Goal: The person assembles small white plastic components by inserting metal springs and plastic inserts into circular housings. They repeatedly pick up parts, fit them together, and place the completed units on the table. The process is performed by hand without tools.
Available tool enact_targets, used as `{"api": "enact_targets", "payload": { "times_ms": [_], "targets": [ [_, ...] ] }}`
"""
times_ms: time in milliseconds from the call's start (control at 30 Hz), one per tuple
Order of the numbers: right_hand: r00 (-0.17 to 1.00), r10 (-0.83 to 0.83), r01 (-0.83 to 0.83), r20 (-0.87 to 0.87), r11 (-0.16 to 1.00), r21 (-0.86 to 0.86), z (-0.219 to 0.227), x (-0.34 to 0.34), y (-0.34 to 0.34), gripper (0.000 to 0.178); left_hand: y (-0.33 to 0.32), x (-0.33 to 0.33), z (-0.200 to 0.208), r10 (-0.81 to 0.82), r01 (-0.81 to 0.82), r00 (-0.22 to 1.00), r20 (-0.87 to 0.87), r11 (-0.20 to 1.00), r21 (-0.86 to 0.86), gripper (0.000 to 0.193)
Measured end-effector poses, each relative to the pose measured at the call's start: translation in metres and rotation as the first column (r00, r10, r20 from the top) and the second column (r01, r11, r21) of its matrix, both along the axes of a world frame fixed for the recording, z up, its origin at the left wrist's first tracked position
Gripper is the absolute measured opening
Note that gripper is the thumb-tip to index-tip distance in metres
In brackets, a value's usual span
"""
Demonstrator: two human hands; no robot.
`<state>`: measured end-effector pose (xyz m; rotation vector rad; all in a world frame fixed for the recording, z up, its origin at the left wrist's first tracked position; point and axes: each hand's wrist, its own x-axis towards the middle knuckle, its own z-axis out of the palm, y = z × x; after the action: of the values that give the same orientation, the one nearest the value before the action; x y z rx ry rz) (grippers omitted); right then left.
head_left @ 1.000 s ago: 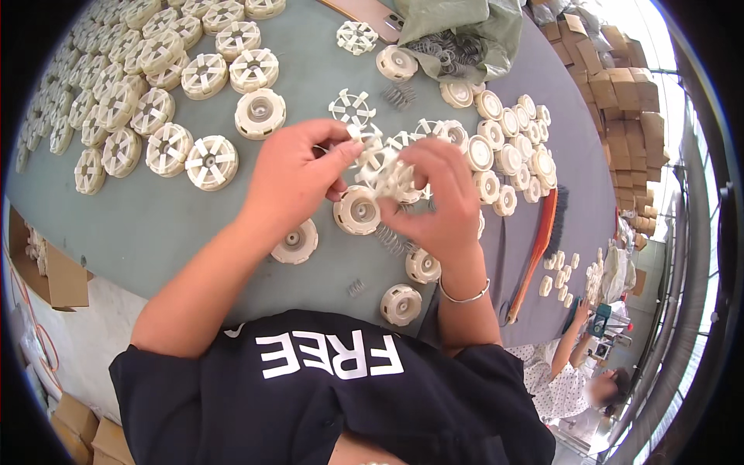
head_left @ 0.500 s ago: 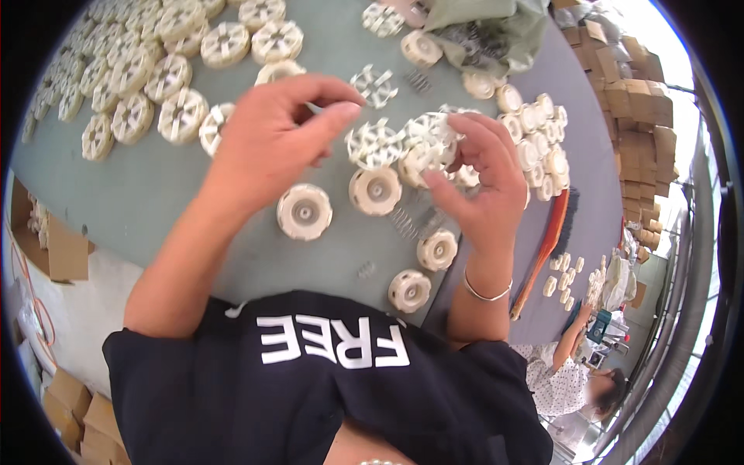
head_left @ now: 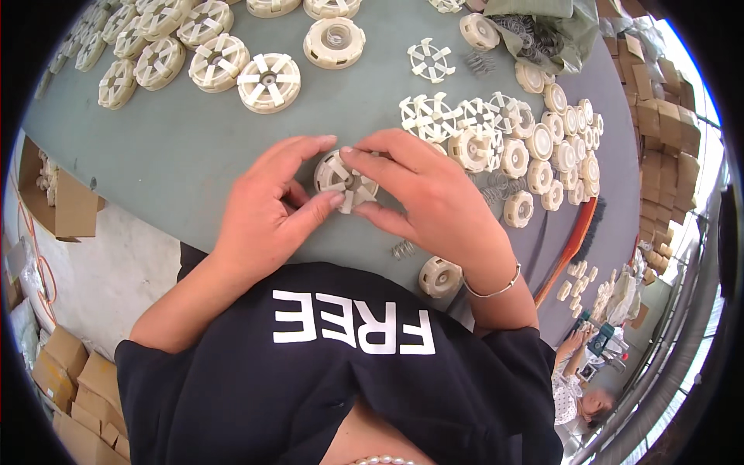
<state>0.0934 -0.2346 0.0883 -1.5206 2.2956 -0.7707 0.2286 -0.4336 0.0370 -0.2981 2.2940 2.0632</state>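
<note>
Between my two hands, a cream round plastic housing (head_left: 326, 172) sits low over the table, with a white spoked ring on its top. The fingers and thumb of my left hand (head_left: 267, 203) close on its left side. From the right, my right hand (head_left: 430, 190) grips the ring and the housing's edge, hiding part of both. Beyond my right hand lie several loose white spoked rings (head_left: 431, 116) and cream housings (head_left: 470, 149). A small coil spring (head_left: 403, 249) and another housing (head_left: 439, 277) rest near my right forearm.
Many housings with spoked rings (head_left: 219, 62) cover the far left; one housing (head_left: 335, 43) bears a spring. At the far right is a bag of springs (head_left: 554, 39). A red-handled brush (head_left: 577, 232) lies right of stacked cream parts (head_left: 564, 155). A co-worker (head_left: 570, 387) sits beyond.
My hands were apart, the right one near the loose spoked rings. Now they have come together around one housing with a ring on it. The whole view has shifted.
</note>
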Motion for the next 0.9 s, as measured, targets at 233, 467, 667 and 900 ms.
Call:
{"api": "enact_targets", "payload": {
  "times_ms": [233,467,667,900],
  "targets": [
    [0.982,-0.021,0.034,-0.185,0.997,0.067,-0.009,0.009,-0.006,0.057,0.000,-0.012,0.000,-0.038,-0.066,0.966,0.255,0.919,0.388,0.065],
    [0.960,-0.108,0.122,-0.257,0.992,0.037,0.008,-0.042,0.029,0.046,0.007,-0.009,0.006,-0.173,0.153,0.984,-0.036,0.937,-0.313,0.076],
    [0.927,-0.294,0.327,-0.233,0.937,0.120,-0.014,-0.076,0.043,0.042,-0.027,-0.042,0.008,0.359,-0.464,0.869,-0.342,0.830,-0.308,0.073],
    [0.827,-0.454,0.510,-0.332,0.855,0.101,-0.004,-0.101,0.065,0.050,0.046,-0.064,0.016,-0.255,0.078,0.947,-0.198,0.775,-0.627,0.076]
  ]
}}
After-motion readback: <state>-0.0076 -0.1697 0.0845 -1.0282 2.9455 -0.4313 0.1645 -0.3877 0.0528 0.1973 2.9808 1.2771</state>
